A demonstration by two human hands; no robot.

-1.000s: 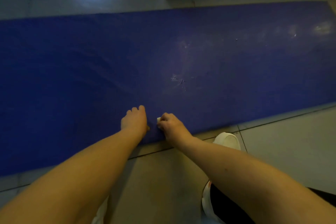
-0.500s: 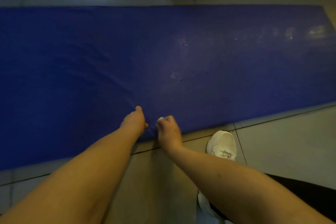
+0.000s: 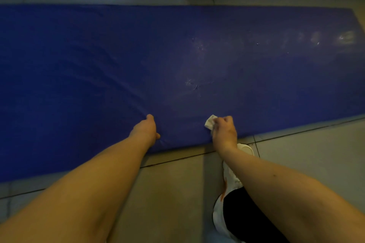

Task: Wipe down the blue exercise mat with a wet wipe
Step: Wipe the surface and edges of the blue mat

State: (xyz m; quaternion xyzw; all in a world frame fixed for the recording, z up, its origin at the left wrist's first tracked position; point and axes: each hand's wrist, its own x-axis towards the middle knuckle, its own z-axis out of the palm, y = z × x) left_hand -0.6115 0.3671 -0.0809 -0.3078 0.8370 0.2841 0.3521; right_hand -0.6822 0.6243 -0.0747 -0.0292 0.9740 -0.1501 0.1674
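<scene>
blue mat (image 3: 98, 65) lies flat on the tiled floor (image 3: 308, 156), near edge just before the person's shoe (image 3: 245, 148). right hand (image 3: 225, 131) grips a bunched wipe (image 3: 210, 122) against the mat near that edge, evidently to scrub there. left hand (image 3: 146, 130) bears on the mat well apart from it, likely steadying the mat; whether its fingers are curled cannot be told.

A single head-worn wide-angle camera looked forward and steeply down, close above the floor (image 3: 177, 183). It faced across the mat (image 3: 79, 55) from its near long edge toward the far edge.
</scene>
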